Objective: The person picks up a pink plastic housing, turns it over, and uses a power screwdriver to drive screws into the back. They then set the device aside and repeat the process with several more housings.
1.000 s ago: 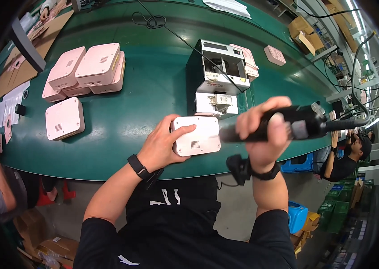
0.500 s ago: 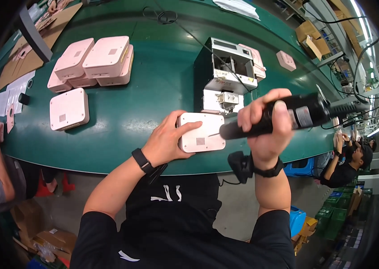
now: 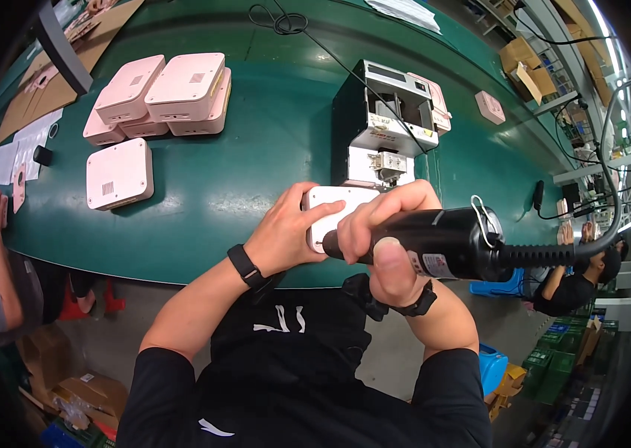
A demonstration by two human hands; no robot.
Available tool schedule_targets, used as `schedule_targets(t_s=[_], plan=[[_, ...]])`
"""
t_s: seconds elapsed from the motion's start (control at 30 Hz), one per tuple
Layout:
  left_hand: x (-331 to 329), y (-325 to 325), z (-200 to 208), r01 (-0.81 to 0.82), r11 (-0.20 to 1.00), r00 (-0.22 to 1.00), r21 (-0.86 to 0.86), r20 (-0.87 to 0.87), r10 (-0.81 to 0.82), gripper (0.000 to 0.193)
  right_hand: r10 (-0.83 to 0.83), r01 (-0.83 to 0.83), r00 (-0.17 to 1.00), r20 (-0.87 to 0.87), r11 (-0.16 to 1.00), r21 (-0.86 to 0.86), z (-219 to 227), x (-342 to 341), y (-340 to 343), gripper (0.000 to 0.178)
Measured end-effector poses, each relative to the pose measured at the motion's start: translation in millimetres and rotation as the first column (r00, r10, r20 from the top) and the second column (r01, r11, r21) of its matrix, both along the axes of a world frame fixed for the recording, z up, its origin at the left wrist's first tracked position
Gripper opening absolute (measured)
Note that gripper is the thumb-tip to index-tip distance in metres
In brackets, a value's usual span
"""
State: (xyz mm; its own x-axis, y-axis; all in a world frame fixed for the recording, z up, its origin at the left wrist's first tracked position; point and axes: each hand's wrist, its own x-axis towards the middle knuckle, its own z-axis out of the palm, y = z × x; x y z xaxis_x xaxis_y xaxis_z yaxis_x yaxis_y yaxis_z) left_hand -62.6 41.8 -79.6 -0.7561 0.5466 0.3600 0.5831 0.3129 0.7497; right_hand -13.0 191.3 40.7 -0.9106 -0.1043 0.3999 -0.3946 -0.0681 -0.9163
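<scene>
Close to the bench's near edge lies a pale pink plastic box [image 3: 327, 200] with rounded corners. My left hand [image 3: 280, 230] grips its left side, thumb across the top face. In my right hand [image 3: 386, 243] is a black electric screwdriver [image 3: 435, 237], held tilted, its cable leading off to the right. The tool's nose meets the box near its lower left corner screw hole; the bit's tip is hidden. My right hand and the tool cover much of the box's right side. Just beyond the box stands a black and silver machine [image 3: 390, 104] with a metal fixture [image 3: 389, 166] at its front.
Several similar pink boxes are stacked [image 3: 185, 89] at the back left, with a single box [image 3: 119, 173] nearer. A pink part [image 3: 490, 107] lies far right. A thin cable [image 3: 323, 48] crosses above the machine. Co-workers sit at both sides, one at the left [image 3: 2, 276].
My right hand has brought the screwdriver left and down, from above the box's right side to its lower left corner. The left hand still holds the box.
</scene>
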Motion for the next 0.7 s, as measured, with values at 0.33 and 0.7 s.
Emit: schedule_targets(t_s=[0.33,0.7], plan=[[-6,10,-2,0.053,0.992,0.996,0.117,0.067,-0.061,0.07,-0.077,0.098,0.979,-0.189,0.99,0.105,1,-7,-4,0.023],[28,-82,60,-0.137,0.931,0.513,0.34,0.828,-0.227,0.05,-0.567,0.561,0.819,-0.091,0.824,-0.085,22,45,90,0.02]])
